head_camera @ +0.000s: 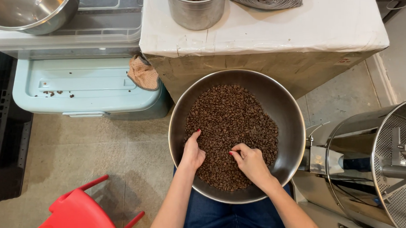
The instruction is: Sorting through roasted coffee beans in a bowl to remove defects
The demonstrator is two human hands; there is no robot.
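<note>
While both forearms reach up from the bottom edge, the left hand (192, 153) lies loosely curled, gripping nothing, and the right hand (251, 162) pinches coffee beans (232, 124) in the centre-frame steel bowl (290, 118); a bean-filled metal pot (196, 11) stands top centre.

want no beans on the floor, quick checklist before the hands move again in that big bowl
1. Steel bowl seated on the lap: ok, looks level.
2. Coffee beans below the rim: ok, heaped mid-bowl.
3. Left hand in the beans: ok, by the near wall.
4. Right hand grip: cannot tell, fingers curled.
5. Roaster drum apart from the bowl: cannot tell, very close.
6. Stray beans: not ok, some on the pale blue lid.
</note>
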